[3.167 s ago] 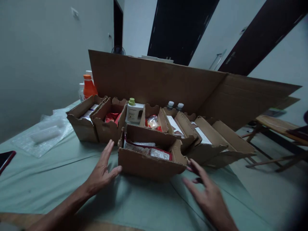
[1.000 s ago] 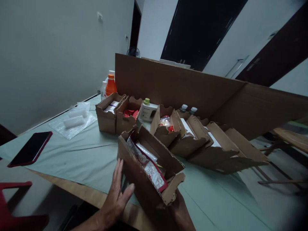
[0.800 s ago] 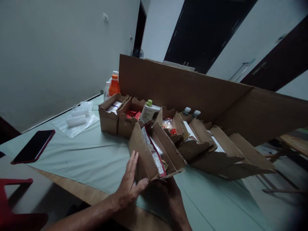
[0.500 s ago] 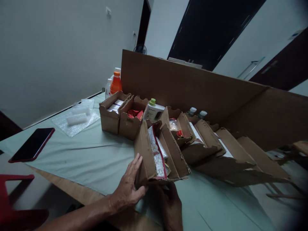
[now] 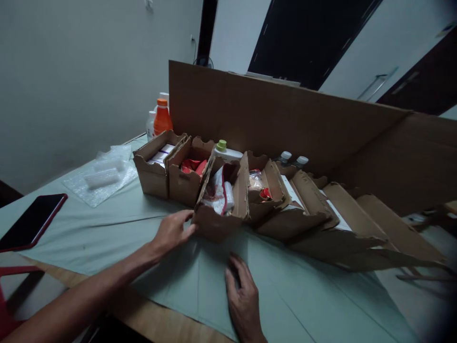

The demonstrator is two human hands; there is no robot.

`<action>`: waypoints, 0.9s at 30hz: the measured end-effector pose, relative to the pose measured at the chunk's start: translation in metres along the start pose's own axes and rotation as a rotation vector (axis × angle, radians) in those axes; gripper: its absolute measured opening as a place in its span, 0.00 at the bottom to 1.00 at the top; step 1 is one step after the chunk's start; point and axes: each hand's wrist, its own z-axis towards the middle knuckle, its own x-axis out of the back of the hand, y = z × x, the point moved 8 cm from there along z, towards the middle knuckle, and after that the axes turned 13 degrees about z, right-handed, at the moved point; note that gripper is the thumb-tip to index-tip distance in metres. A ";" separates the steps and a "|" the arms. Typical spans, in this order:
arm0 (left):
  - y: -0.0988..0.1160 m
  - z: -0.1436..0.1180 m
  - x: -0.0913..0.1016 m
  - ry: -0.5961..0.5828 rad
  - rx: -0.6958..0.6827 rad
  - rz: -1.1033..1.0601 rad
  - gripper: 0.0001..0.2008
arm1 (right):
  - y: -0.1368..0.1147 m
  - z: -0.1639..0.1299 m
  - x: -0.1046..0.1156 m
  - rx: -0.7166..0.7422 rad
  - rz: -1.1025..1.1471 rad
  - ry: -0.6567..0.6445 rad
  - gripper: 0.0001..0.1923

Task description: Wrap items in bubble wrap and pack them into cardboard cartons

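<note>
The open brown corrugated-cardboard box holding white and red packets (image 5: 220,202) stands on the pale green cloth-covered table (image 5: 107,238), third from the left in a row of similar cardboard boxes (image 5: 171,166), touching its neighbours on both sides. The left hand (image 5: 173,231) rests its fingertips against the lower left front corner of this box, fingers extended and not clasped around anything. The right hand (image 5: 244,297) lies flat on the cloth just in front of the box, apart from it and holding nothing. Judged from this layout, the step in hand is seating the box in line with the row; the next move calls for a light push at the front face to square it with the adjacent fronts. Behind the row stands a tall brown cardboard sheet (image 5: 267,119). An orange plastic bottle (image 5: 162,119), a sheet of clear bubble wrap (image 5: 102,174) and a dark phone in a red case (image 5: 30,221) lie to the left.
</note>
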 end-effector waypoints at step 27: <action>0.022 -0.017 -0.037 -0.106 -0.140 -0.161 0.10 | -0.080 0.125 0.090 0.066 -0.326 0.144 0.24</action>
